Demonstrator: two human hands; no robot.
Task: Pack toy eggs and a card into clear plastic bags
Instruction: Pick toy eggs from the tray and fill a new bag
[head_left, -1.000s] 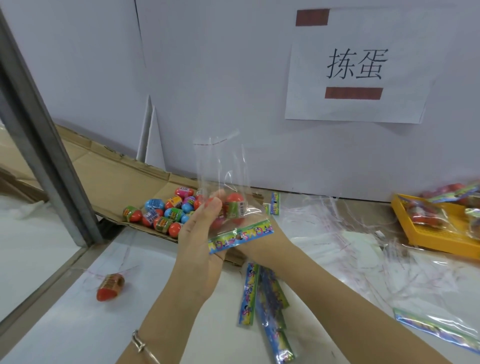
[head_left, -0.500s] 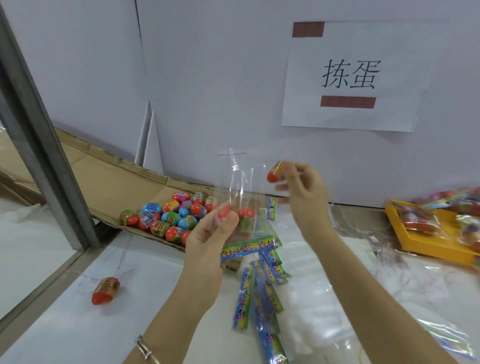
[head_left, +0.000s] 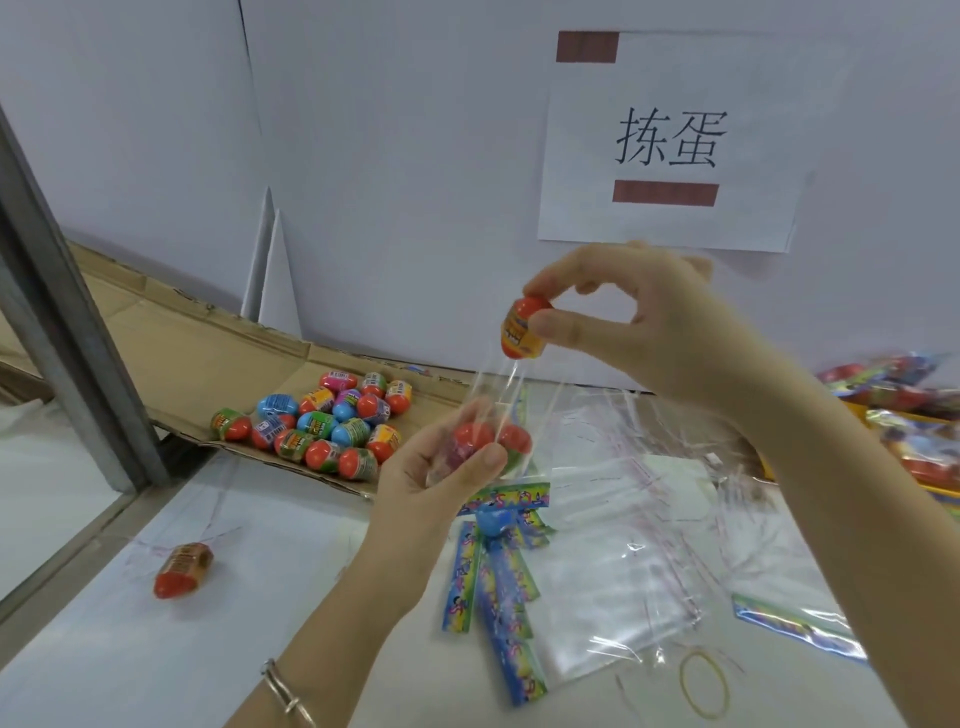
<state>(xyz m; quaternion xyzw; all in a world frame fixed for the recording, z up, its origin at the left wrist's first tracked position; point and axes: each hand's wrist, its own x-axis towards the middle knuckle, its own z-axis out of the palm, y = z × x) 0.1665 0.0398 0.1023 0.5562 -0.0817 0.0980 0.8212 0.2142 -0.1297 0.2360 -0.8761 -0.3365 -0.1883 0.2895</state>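
Note:
My left hand (head_left: 431, 473) grips a clear plastic bag (head_left: 506, 410) from below; two red-topped toy eggs (head_left: 493, 439) and a colourful card (head_left: 506, 498) sit inside it. Above the bag's mouth, my right hand (head_left: 639, 322) pinches an orange-and-red toy egg (head_left: 522, 332) between thumb and fingers. A pile of several loose toy eggs (head_left: 332, 423) lies on a flattened cardboard sheet (head_left: 208, 358) to the left. Colourful cards (head_left: 498, 592) lie spread on the table below the bag, with a blue egg (head_left: 493, 521) on them.
One stray egg (head_left: 183, 569) lies at the front left. Empty clear bags (head_left: 634, 525) are heaped on the right, a yellow rubber band (head_left: 704, 683) near the front. A yellow tray (head_left: 930, 467) of packed bags is at far right. A grey post (head_left: 67, 322) stands left.
My right hand came out from behind the bag with an egg and has lifted it above the bag's mouth. The left hand keeps hold of the bag.

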